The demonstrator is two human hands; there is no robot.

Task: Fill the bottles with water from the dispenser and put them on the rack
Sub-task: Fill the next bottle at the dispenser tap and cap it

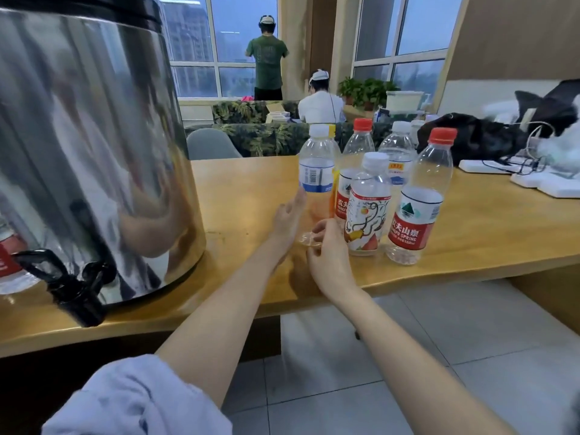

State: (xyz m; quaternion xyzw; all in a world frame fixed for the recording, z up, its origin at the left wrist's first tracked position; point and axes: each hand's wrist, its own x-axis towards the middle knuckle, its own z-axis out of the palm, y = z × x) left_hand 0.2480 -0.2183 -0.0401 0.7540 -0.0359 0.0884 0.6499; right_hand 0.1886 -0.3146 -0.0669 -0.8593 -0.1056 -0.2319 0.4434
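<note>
A steel water dispenser (94, 136) stands at the left of the wooden table (251, 189), its black tap (72, 284) over the front edge. Several clear plastic bottles stand in a cluster to the right. The nearest to my hands is a white-capped bottle with a blue label (317, 171). My left hand (287, 216) lies against its left side with the fingers straight. My right hand (328, 251) curls its fingers round the bottle's base. Beside it stand a fruit-label bottle (368, 208) and a red-capped, red-label bottle (419, 202).
More bottles (397, 152) stand behind the cluster. A black bag (470, 136) and white power strips (533, 180) with cables lie at the table's right. Two people and a leaf-print sofa (260, 133) are at the back by the windows. No rack is in view.
</note>
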